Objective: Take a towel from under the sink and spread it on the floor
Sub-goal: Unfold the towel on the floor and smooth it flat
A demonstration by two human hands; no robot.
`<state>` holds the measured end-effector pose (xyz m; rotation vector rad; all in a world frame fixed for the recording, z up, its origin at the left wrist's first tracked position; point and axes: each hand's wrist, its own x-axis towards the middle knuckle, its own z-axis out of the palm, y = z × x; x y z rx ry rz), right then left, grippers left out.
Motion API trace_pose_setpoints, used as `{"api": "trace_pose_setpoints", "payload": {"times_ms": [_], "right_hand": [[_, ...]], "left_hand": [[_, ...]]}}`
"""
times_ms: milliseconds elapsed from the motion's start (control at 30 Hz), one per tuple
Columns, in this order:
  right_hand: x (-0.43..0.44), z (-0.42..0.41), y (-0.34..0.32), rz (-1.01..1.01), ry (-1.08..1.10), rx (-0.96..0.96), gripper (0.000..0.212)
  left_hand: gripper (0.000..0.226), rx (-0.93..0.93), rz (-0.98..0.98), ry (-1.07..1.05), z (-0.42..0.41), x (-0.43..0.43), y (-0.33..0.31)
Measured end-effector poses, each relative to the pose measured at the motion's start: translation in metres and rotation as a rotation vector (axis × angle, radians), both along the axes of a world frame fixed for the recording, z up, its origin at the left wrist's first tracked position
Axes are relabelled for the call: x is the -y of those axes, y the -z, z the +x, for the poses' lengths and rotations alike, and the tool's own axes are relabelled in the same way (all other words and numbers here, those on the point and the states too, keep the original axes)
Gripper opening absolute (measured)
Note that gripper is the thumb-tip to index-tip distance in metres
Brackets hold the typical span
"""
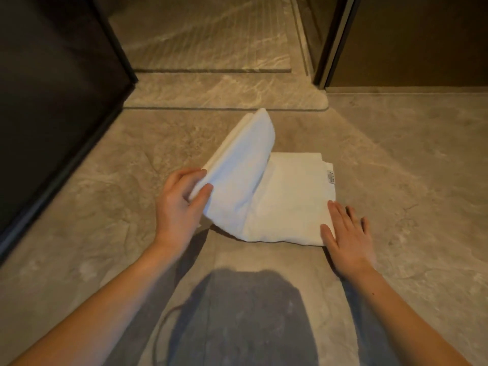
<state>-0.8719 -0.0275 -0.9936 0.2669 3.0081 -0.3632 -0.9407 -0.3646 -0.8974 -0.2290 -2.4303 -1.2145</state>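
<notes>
White towel (285, 204), partly folded, on stone floor (396, 154). Left hand (179, 207) pinches the towel's raised left flap. Right hand (348, 239), fingers spread, lies flat on its near right corner.

A dark cabinet (52, 107) stands at left, a raised stone step (224, 93) ahead, a door frame (335, 40) right.
</notes>
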Motion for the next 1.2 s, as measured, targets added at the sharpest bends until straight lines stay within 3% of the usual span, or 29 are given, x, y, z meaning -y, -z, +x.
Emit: {"api": "trace_pose_setpoints", "payload": {"times_ms": [167, 333, 467, 567, 700, 833, 1033, 1200], "right_hand": [[-0.002, -0.008, 0.000, -0.031, -0.025, -0.019, 0.071], [0.005, -0.010, -0.006, -0.050, -0.046, -0.041, 0.073], [0.037, -0.037, -0.032, -0.112, -0.052, -0.156, 0.071], [0.082, -0.067, -0.047, -0.104, -0.127, -0.237, 0.064], [0.119, -0.086, -0.034, -0.026, -0.131, -0.146, 0.060], [0.117, -0.083, -0.004, 0.030, -0.034, -0.020, 0.063], [0.113, -0.086, 0.004, 0.057, -0.062, -0.024, 0.067], [0.089, -0.122, -0.007, 0.067, -0.458, 0.005, 0.063]], "left_hand": [[0.024, 0.345, 0.142, -0.390, 0.021, 0.038, 0.043], [0.034, 0.475, -0.020, -0.428, 0.026, 0.049, 0.058], [0.063, 0.281, -0.481, -0.086, -0.005, 0.023, 0.043], [0.061, 0.182, -0.725, 0.249, -0.032, -0.018, 0.042], [0.059, 0.202, -0.929, 0.428, -0.051, -0.044, 0.069], [0.059, 0.241, -0.898, 0.449, -0.056, -0.041, 0.093], [0.059, 0.252, -0.867, 0.420, -0.053, -0.041, 0.101], [0.063, 0.460, -0.762, 0.173, -0.018, -0.058, 0.102]]}}
